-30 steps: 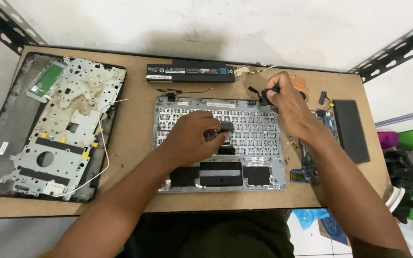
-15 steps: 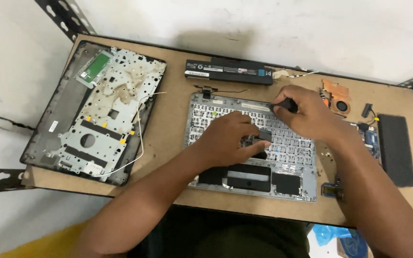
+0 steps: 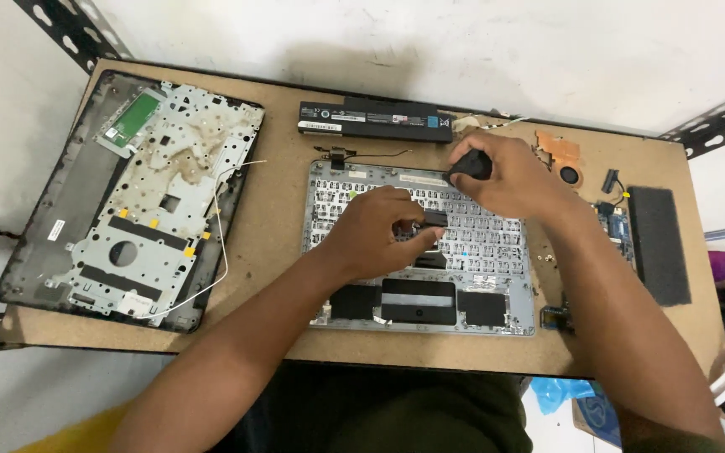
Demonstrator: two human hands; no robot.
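Currently:
1. Left hand point(image 3: 377, 233) rests on the upturned laptop palmrest point(image 3: 419, 247) mid-table, fingers pinching a small black part point(image 3: 431, 219).
2. Right hand point(image 3: 509, 174) is closed around a black tool handle point(image 3: 470, 165) at the palmrest's top edge.
3. Battery point(image 3: 375, 120) lies just behind; laptop bottom case point(image 3: 140, 197) to the left.

Keyboard deck point(image 3: 497, 252) mid-table; base cover point(image 3: 127, 210) left; battery point(image 3: 375, 122) behind.

Both forearms bare, no sleeves showing; dark olive garment covers the lap.
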